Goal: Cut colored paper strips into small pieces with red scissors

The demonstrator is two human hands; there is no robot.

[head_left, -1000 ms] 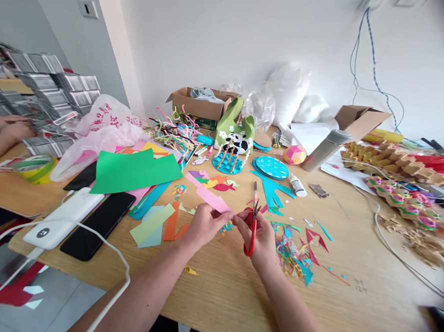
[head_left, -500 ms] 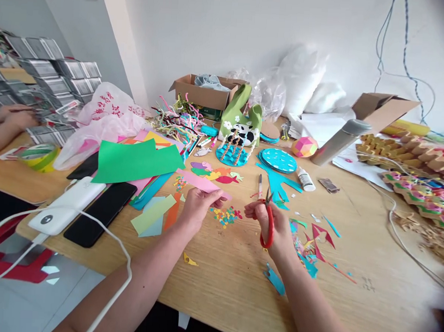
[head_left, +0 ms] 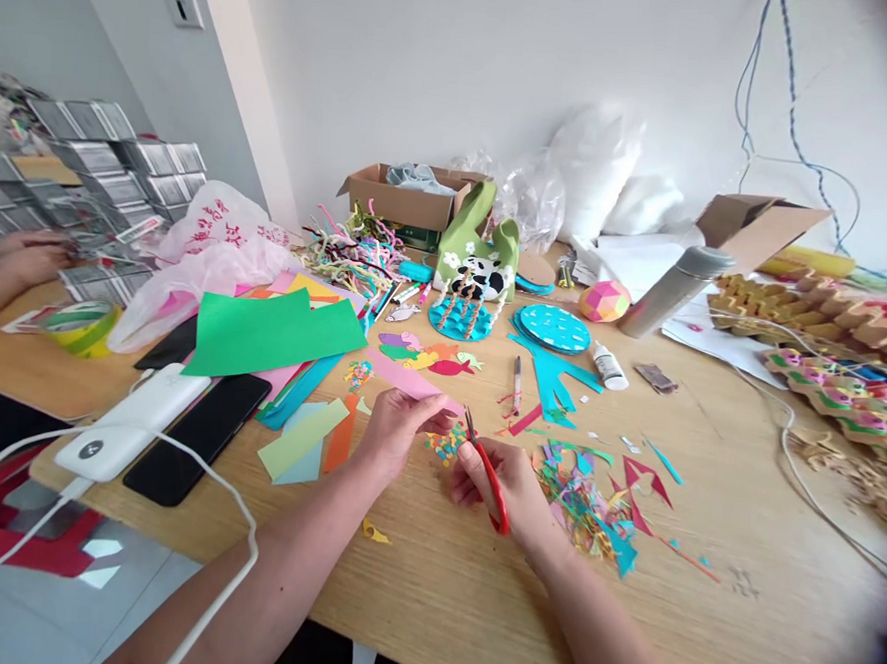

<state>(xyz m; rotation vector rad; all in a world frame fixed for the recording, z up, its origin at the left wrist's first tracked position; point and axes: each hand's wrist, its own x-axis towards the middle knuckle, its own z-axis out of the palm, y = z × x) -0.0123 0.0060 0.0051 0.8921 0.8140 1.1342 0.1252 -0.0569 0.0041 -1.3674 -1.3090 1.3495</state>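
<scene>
Between thumb and fingers, my left hand [head_left: 399, 427] pinches a strip of pink paper [head_left: 411, 378]. My right hand [head_left: 505, 481] grips red-handled scissors [head_left: 491, 483], whose blade tips point up beside the strip's right end. I cannot tell whether the blades touch the paper. Under and between the hands lies a pile of small coloured paper dots [head_left: 446, 442]. Just beyond are cut-out paper fish [head_left: 431, 356] in several colours. To the right of my right hand spreads a heap of paper scraps [head_left: 584, 496].
Green paper [head_left: 274, 334] tops stacked sheets at left, near a black phone [head_left: 197, 439] and a white power bank [head_left: 133, 423] with a cable. A grey flask [head_left: 678, 291], glue bottle [head_left: 610, 366] and egg cartons [head_left: 852, 397] stand right. A co-worker's hands [head_left: 27, 261] are far left.
My right hand has moved left and down with the scissors, bringing the blades beside the pink strip's end. More of the scrap heap shows. My left hand still holds the strip.
</scene>
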